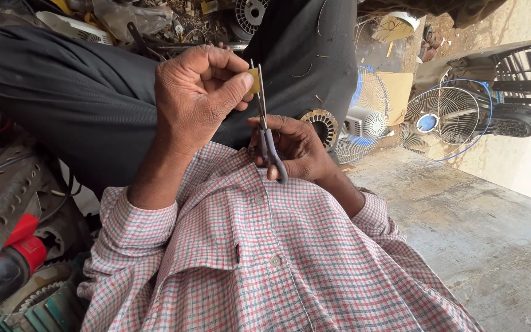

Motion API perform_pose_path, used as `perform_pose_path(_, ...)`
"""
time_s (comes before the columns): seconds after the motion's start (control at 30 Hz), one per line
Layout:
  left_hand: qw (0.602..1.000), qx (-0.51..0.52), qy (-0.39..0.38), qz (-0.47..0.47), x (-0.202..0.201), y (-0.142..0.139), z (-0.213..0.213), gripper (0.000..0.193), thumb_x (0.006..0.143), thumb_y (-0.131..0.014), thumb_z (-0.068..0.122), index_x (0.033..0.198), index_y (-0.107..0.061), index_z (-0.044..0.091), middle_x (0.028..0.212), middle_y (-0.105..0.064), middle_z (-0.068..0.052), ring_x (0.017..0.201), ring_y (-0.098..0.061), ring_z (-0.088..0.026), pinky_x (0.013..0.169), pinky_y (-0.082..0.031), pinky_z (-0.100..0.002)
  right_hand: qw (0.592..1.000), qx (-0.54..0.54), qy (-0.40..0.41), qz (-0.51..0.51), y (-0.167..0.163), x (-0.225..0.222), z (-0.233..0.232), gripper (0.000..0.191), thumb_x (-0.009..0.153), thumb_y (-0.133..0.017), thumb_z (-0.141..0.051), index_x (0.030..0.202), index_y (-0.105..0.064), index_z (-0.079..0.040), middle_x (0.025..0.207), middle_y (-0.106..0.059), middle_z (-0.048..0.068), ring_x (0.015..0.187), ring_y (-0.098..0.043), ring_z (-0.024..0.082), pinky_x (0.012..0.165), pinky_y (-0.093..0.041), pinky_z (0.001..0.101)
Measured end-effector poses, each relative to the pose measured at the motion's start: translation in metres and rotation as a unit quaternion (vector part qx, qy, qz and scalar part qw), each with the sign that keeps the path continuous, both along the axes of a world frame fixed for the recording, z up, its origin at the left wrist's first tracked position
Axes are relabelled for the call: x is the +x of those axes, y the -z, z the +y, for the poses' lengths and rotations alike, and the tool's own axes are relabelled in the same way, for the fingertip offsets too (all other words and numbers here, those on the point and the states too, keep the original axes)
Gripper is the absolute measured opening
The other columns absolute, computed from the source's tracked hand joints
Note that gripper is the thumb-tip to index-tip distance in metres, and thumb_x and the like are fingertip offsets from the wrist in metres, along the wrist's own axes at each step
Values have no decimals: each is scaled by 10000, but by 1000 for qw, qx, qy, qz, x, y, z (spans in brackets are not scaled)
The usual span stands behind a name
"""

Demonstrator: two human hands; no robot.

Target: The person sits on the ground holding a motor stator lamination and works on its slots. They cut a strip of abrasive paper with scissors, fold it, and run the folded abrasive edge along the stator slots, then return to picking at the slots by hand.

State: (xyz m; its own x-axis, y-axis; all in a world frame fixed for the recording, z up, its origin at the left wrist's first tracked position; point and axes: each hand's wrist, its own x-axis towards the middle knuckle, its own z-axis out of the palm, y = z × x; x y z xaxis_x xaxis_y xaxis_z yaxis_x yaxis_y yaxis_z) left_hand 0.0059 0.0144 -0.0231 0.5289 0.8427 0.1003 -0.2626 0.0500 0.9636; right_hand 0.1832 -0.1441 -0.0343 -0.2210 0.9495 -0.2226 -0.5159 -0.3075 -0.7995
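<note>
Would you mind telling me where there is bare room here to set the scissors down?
The bare concrete slab to the right, bordered by the checked shirt sleeve and the table fans, is free. The left is crowded: a perforated metal part, a red-capped tool and green coil pieces. Ahead, scrap wire and fan parts leave no room.

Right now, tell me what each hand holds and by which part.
The left hand pinches a small yellowish strip by one end; the right hand holds scissors by their grey handles.
</note>
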Motion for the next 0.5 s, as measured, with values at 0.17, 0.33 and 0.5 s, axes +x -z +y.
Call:
perform_pose_path(0.17,1000,21,-1,15,-1,-1,1,56,1026,-733,-58,1041,-693,-22,905,-757,-125,784,-767,-131,665,-667,-238,999,29,-7,-16,8,0,0,800,820,-925,-65,1519,-538,-35,1145,-693,77,937,-700,124,900,-622,289)
perform_pose_path(0.33,1000,27,4,12,-2,-1,2,61,1025,-732,-63,1037,-693,-18,899,-757,-117,780,-764,-122,663,-660,-229,999,33,-9,-41,10,1,-2,793,818,-924,-78,1513,-544,-38,1143,-688,74,946,-699,126,906,-625,293)
perform_pose_path(0.5,1000,24,7,6,-2,-1,3,68,1022,-734,-68,1032,-693,-16,894,-755,-118,775,-759,-120,664,-656,-232,997,28,-11,-66,9,0,-2,783,829,-924,-107,1518,-559,-44,1047,-686,70,920,-693,123,880,-629,285)
